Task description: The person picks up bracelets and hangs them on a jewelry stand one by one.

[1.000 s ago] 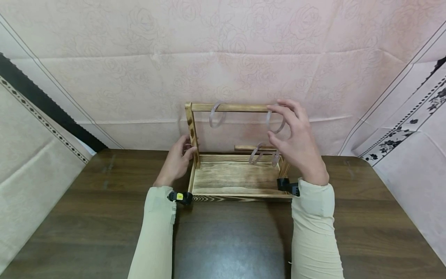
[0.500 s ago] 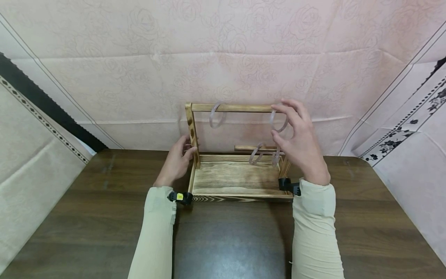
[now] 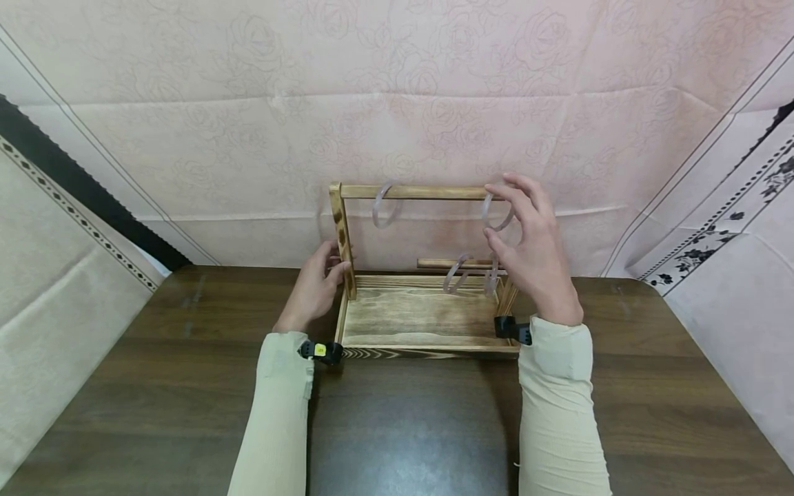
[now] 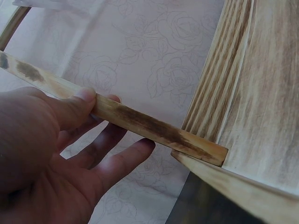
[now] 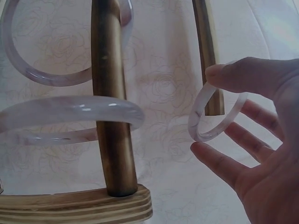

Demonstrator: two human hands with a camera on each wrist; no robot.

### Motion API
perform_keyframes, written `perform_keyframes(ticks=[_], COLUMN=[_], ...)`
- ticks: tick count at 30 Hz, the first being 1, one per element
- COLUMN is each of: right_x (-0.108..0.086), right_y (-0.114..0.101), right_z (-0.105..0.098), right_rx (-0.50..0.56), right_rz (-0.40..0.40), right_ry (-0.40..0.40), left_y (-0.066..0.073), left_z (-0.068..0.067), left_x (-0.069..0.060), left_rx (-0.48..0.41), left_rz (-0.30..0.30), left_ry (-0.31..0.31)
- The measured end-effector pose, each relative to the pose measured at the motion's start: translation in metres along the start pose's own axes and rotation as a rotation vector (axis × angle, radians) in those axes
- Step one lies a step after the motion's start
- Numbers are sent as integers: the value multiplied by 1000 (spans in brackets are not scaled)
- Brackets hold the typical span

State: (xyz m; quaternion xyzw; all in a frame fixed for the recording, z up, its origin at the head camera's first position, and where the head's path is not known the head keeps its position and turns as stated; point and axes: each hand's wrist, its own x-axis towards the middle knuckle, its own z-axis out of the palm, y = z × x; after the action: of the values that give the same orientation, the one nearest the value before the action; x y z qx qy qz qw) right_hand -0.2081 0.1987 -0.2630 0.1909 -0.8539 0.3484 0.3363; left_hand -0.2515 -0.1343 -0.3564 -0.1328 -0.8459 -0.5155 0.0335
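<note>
A wooden stand has a left upright post carrying an upper rod. My left hand grips that post, thumb on the near side and fingers behind it in the left wrist view. With thumb and fingers my right hand pinches a pale translucent bangle at the upper rod's free right end. Whether the rod end passes fully through it is hard to tell. Another bangle hangs farther left on that rod. Two more, one a whitish bangle, hang round the lower rod.
Beneath the rods lies a shallow wooden tray, standing on the dark wooden table. Its right short post bears the lower rod and is partly behind my right wrist. A rose-patterned cloth rises close behind the stand.
My right hand and its bangle have shifted slightly right along the upper rod, mostly in the first half second. My left hand and the stand have stayed put.
</note>
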Motion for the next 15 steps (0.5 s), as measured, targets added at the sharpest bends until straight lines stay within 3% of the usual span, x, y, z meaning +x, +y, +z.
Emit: perform_keyframes(ticks=[15], right_x=[2], right_y=[4], right_z=[10], right_rx=[12], right_rz=[-51], right_ry=[22], left_y=[0], left_z=[1], left_x=[0], left_rx=[7], left_rz=[6], left_ry=[7])
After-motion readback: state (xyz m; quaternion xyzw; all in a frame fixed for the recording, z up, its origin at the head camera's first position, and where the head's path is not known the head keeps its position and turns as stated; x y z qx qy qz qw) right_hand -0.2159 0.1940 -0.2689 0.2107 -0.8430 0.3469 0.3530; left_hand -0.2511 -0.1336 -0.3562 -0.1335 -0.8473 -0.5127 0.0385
